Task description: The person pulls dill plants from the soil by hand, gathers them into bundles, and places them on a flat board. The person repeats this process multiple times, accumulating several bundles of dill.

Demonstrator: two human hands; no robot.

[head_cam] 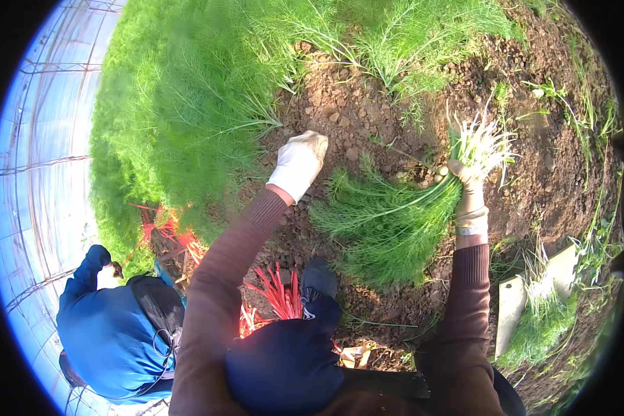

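My right hand [465, 182], in a beige work glove, grips a bunch of feathery dill or fennel [395, 218] by the stems. The pale roots [483, 140] of the bunch stick out beyond the hand, and its green fronds spread leftward, low over the soil. My left hand [299, 161] wears a white glove with a soiled end. Its fingers are curled closed above bare soil [338, 109], apart from the bunch. Nothing shows in the left hand, though its palm side is hidden. Rooted plants [387, 73] of the same kind stand beyond both hands.
Dense fronds [187, 104] fill the upper left. Red ties [278, 294] lie beside my shoe [318, 281]. At right, another bunch [541, 317] rests across a pale board [510, 307]. A person in blue [109, 333] crouches at left, near plastic greenhouse sheeting [41, 156].
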